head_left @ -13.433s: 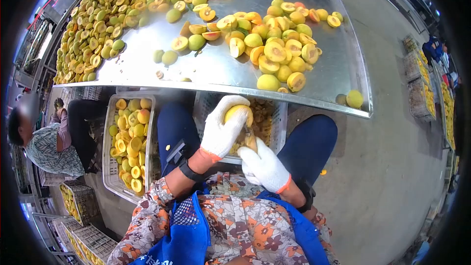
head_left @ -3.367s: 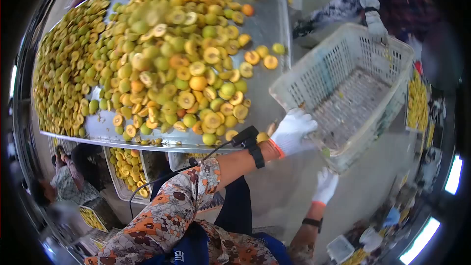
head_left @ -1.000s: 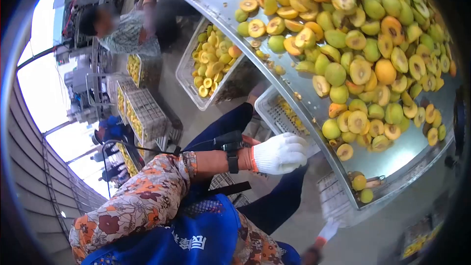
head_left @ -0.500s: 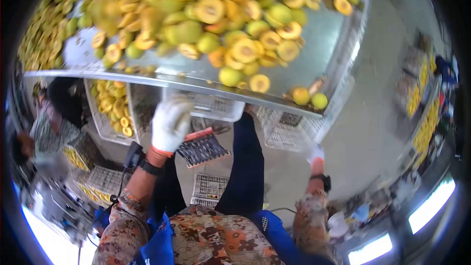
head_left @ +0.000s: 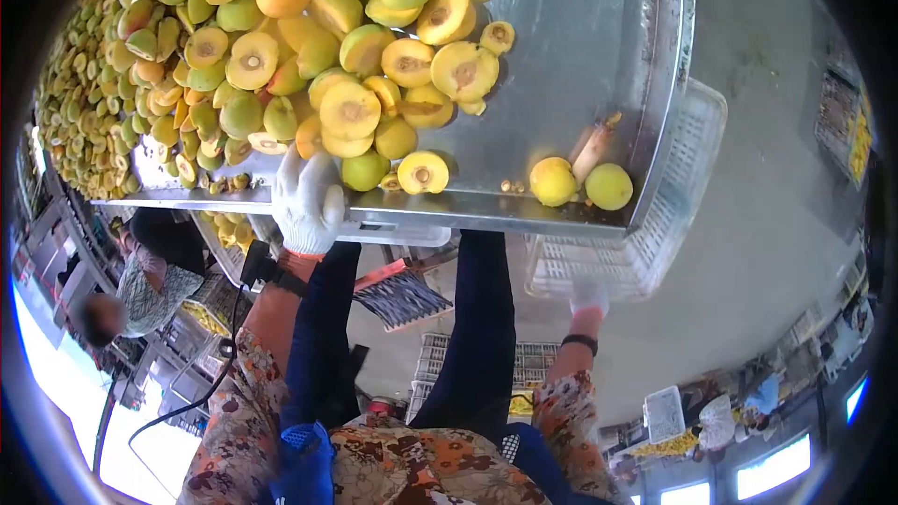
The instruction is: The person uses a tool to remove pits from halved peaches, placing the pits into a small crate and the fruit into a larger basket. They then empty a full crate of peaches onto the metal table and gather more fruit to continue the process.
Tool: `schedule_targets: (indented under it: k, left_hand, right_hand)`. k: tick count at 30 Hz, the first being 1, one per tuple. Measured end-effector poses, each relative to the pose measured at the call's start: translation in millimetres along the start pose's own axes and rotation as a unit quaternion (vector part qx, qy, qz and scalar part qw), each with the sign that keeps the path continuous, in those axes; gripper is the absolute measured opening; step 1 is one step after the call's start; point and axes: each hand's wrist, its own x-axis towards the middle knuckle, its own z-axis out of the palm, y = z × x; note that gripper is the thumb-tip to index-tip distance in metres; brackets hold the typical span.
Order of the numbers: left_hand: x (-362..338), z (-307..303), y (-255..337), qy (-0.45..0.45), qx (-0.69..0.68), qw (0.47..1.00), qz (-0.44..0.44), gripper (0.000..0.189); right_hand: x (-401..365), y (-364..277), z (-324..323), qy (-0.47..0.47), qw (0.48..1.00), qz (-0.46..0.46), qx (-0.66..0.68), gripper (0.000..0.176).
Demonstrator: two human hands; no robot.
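My left hand (head_left: 308,201), in a white knit glove, lies over the front rim of the metal table (head_left: 552,56). Its fingers are stretched out, with their tips right at an orange-yellow peach (head_left: 310,135) at the pile's edge. Beside it lie cut peach halves (head_left: 350,110), some with the stone showing. My right hand (head_left: 588,297), also gloved in white and smeared by motion, is low on the right, overlapping the near edge of a white plastic crate (head_left: 687,187). Its fingers are hard to make out.
Two whole peaches (head_left: 554,181) and a tan, stick-like piece (head_left: 596,148) lie in the table's near right corner. Under the front rim is a white crate (head_left: 398,234). A seated person (head_left: 154,285) is at left. Farther off at right stands a fruit crate (head_left: 856,140).
My left hand has moved up from below the rim to the peaches. My right hand stays low at right. The view has shifted, and fewer peaches show on the table's right side.
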Motion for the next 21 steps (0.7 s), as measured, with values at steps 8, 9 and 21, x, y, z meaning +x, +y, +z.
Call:
schedule_targets:
  k: [8,9,21]
  left_hand:
    - [10.4,-8.2,11.8,-0.004,-0.008,1.000,0.013,0.052]
    - [11.6,-8.0,14.0,-0.001,-0.020,1.000,0.013,0.050]
    - [0.3,-59.9,11.1,0.060,-0.193,0.978,-0.046,0.051]
  right_hand:
    - [-33.0,-114.4,-111.8,0.072,0.973,-0.218,-0.027,0.034]
    - [-38.1,-136.8,-135.3,0.102,0.973,-0.198,-0.054,0.039]
    - [-334.8,-220.3,-237.5,0.174,0.853,-0.378,-0.314,0.059]
